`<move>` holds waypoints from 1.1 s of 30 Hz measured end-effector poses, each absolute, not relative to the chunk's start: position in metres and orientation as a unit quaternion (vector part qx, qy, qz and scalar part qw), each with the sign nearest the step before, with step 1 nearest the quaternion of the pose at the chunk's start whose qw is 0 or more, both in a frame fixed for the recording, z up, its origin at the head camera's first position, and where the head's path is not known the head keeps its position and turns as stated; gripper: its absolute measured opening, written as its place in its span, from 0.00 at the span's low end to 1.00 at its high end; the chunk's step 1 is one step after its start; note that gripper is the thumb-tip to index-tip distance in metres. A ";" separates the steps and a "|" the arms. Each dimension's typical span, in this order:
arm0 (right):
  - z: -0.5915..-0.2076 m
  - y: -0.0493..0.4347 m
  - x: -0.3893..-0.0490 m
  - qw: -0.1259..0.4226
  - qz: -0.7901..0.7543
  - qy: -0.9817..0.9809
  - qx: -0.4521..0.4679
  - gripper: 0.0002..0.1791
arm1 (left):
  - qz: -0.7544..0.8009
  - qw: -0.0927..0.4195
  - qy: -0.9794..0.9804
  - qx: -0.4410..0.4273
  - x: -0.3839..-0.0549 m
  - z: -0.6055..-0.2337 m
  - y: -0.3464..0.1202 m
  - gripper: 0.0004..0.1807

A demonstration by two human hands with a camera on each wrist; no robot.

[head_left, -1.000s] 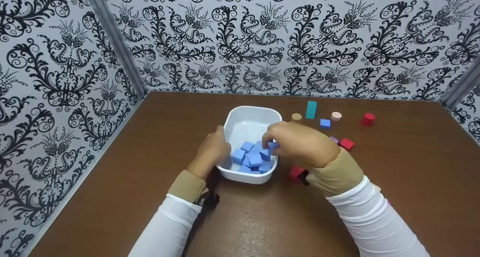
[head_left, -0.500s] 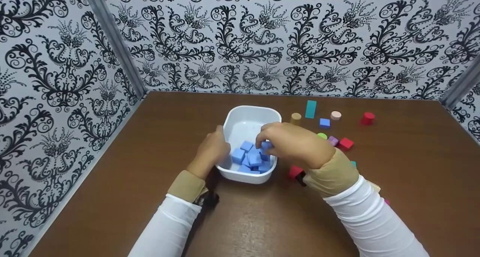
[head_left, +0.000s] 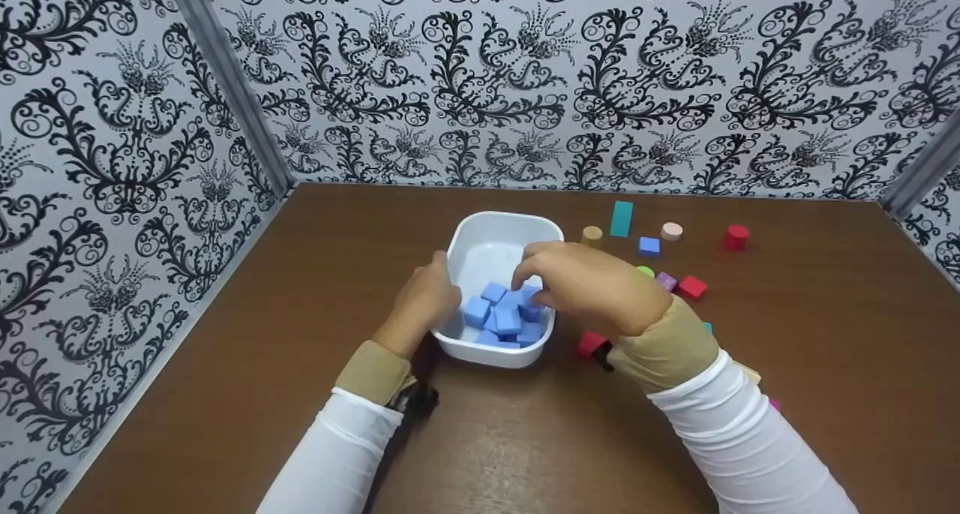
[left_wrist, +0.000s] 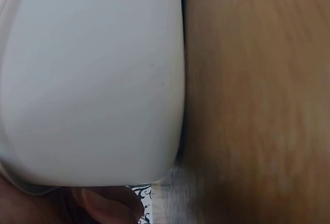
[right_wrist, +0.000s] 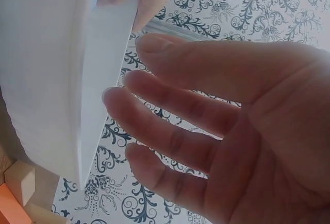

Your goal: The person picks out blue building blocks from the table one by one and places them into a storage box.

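Observation:
A white plastic tub [head_left: 489, 356] stands on the table with several blue blocks [head_left: 507, 320] heaped in its near half. At the tub's left rim, my left hand [head_left: 424, 296] grips the wall; the left wrist view shows its fingers [left_wrist: 105, 208] around the tub's end. My right hand [head_left: 600, 285] hovers over the tub's right side, fingertips above the blue blocks. From the right wrist, the right thumb [right_wrist: 170, 54] and fingers are seen spread apart with nothing between them.
Right of the tub lie a tan cylinder [head_left: 592, 236], a teal rectangular block [head_left: 621, 219], a blue block [head_left: 649, 246], a pink disc [head_left: 672, 232], a red cylinder [head_left: 736, 237], a purple block [head_left: 666, 281] and red blocks [head_left: 691, 287]. A patterned wall [head_left: 510, 86] rises behind the table.
My right hand has shifted slightly left over the tub and let go of a blue block, which has dropped onto the heap. The left hand stays at the rim.

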State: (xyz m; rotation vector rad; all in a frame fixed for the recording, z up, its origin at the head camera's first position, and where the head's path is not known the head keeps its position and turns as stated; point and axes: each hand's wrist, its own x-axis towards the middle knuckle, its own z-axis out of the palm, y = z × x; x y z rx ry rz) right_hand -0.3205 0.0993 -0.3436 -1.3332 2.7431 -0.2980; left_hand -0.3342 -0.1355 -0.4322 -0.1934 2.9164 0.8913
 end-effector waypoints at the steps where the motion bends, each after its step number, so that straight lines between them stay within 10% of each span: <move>1: -0.343 0.099 -0.321 0.040 -0.097 0.895 -0.433 0.14 | 0.291 0.043 0.954 -0.064 -0.334 -0.432 -0.135 0.35; 33: -0.309 0.194 -0.357 0.044 -0.222 0.930 -0.291 0.14 | 0.301 0.036 0.951 -0.055 -0.334 -0.434 -0.138 0.34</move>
